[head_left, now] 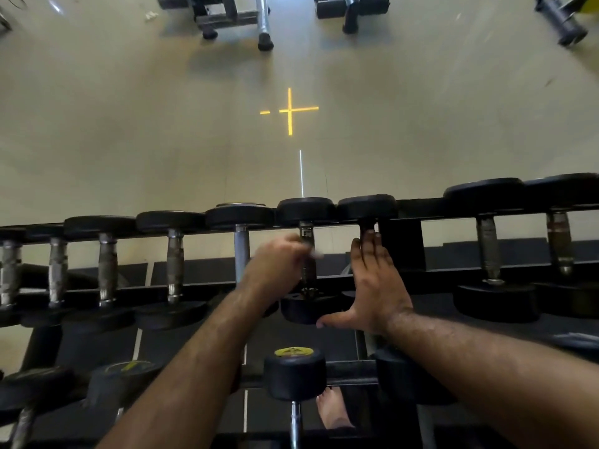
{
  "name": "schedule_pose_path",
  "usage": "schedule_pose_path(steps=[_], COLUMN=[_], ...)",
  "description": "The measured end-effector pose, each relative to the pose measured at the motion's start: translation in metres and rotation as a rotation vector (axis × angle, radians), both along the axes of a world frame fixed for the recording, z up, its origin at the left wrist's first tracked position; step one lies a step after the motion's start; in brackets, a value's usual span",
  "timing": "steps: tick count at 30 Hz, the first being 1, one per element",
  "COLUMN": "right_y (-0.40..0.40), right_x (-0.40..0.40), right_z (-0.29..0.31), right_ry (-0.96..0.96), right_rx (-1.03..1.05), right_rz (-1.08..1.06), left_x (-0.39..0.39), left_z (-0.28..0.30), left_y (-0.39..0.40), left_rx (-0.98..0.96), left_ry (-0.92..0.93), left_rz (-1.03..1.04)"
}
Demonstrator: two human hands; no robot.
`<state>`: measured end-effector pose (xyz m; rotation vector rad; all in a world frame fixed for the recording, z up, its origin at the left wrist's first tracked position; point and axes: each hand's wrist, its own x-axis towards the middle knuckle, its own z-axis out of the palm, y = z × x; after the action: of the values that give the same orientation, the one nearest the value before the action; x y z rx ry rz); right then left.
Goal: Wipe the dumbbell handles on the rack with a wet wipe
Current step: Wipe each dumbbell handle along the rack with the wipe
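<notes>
Left hand [278, 264] pinches wipe [316, 254] at handle [307, 254] on rack [402, 241] | right hand [377, 283] flat, open on next dumbbell | wipe soft, light; handle rigid, likely rough; hold wipe around it.

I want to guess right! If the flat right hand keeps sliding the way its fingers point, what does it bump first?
Probably the far rubber head of the dumbbell under the right hand; the fingertips already almost reach it, though depth is unclear.
</notes>
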<state>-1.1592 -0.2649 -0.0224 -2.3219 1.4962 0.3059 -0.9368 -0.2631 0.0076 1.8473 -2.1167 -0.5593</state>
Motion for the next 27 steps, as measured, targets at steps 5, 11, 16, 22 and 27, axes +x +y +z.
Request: schedule_pose_path(steps=[5, 11, 16, 22, 27], right_y=[0.0, -0.001, -0.001, 0.0, -0.001], right_x=[-0.001, -0.003, -0.003, -0.005, -0.006], right_z=[-0.002, -0.007, -0.005, -0.007, -0.01], right_ry=[-0.011, 0.003, 0.015, 0.002, -0.008], right_rx=[-0.034, -0.026, -0.026, -0.009, -0.024], right_rz=[0.017, 0.036, 0.055, 0.061, 0.059], left_x=[-0.018, -0.015, 0.0, -0.002, -0.013], left_z=[-0.022, -0.002, -0.005, -0.007, 0.013], left_y=[-0.009, -0.005, -0.011, 0.003, -0.001], left_rx=[-0.203, 0.393, -0.015, 0.292, 0.619], left_ry=[-0.186, -0.073, 0.19, 0.054, -0.045], left_rz=[0.077, -0.082, 0.195, 0.006, -0.079])
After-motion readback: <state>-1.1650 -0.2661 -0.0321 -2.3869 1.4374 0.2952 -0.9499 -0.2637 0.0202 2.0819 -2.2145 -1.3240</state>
